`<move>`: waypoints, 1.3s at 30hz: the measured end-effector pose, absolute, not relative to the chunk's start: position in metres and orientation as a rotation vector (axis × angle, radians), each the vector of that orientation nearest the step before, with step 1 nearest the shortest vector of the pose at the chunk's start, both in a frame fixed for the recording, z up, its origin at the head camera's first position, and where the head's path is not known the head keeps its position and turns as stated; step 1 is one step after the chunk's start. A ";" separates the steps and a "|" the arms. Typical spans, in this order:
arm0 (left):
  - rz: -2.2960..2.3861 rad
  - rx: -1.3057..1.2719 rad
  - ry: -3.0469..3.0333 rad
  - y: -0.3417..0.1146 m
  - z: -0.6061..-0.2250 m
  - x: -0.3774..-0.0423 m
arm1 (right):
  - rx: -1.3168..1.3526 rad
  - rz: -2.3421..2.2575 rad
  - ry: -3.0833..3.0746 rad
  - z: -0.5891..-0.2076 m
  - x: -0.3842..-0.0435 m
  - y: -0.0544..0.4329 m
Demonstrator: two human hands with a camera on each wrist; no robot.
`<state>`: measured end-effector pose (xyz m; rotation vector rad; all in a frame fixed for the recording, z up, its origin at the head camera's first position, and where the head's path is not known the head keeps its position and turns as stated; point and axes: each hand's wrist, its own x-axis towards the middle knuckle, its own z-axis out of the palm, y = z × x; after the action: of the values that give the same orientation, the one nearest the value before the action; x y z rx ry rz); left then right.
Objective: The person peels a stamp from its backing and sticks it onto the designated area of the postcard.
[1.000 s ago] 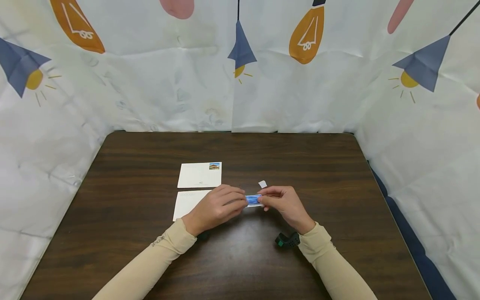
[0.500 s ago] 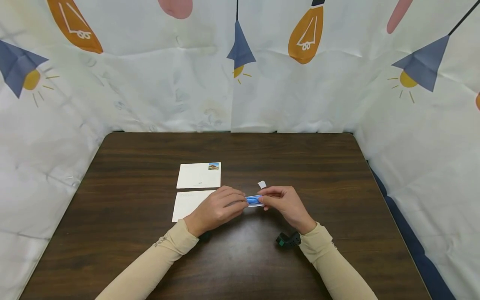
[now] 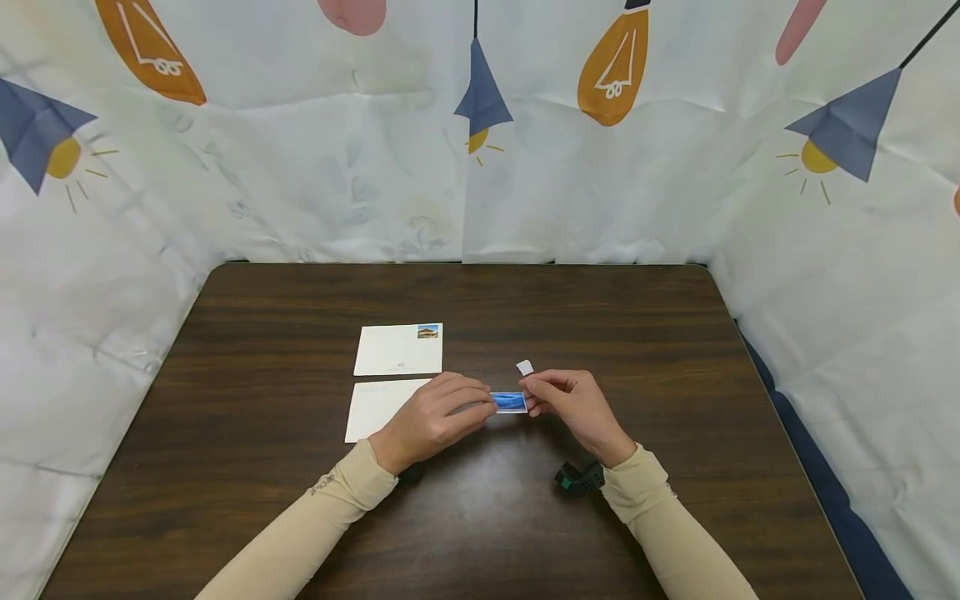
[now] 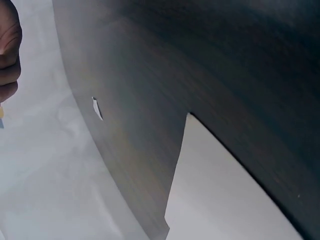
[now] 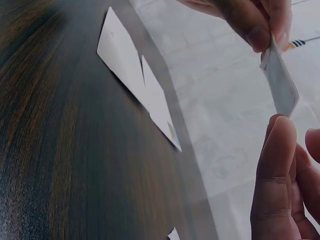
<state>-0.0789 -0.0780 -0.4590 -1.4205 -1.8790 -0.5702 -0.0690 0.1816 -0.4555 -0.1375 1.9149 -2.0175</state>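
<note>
My left hand (image 3: 435, 419) pinches one end of a small postage stamp (image 3: 510, 402) with a blue picture, a white border and a toothed edge. The fingertips of my right hand (image 3: 573, 408) are at its other end. In the right wrist view the stamp (image 5: 283, 86) shows its pale back, with my right thumb (image 5: 277, 160) straight at its lower edge; whether it grips there is unclear. A blank white card (image 3: 375, 408) lies partly hidden behind my left hand. Above it lies a card (image 3: 397, 354) with a stamp in its upper right corner.
A small white paper scrap (image 3: 525, 367) lies on the brown table (image 3: 615, 325) just beyond my right fingers. A dark strap with a green tab (image 3: 577, 479) is at my right wrist. White printed cloth (image 3: 375, 183) surrounds the far and side edges.
My right thumb has moved off the stamp's face, so its blue picture shows out to the right edge. My left hand and the cards have hardly moved.
</note>
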 end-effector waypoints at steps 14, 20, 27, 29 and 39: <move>-0.685 -1.355 -1.904 -0.076 -0.465 -0.077 | -0.172 -2.033 1.980 -0.455 -0.069 0.183; -0.746 -1.336 -1.915 -0.074 -0.467 -0.075 | -0.199 -1.973 2.081 -0.452 -0.066 0.184; -0.827 -1.273 -1.987 -0.072 -0.470 -0.072 | -0.218 -1.881 2.183 -0.445 -0.060 0.185; -0.861 -1.237 -2.025 -0.071 -0.470 -0.069 | -0.234 -1.860 2.212 -0.443 -0.059 0.185; -1.090 -1.091 -2.116 -0.063 -0.469 -0.064 | -0.328 -1.833 2.300 -0.438 -0.053 0.183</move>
<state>-0.0638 -0.0634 -0.4689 -1.0907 -2.1155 -1.0897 -0.0527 0.1832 -0.4376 -0.3277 2.2998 -1.8333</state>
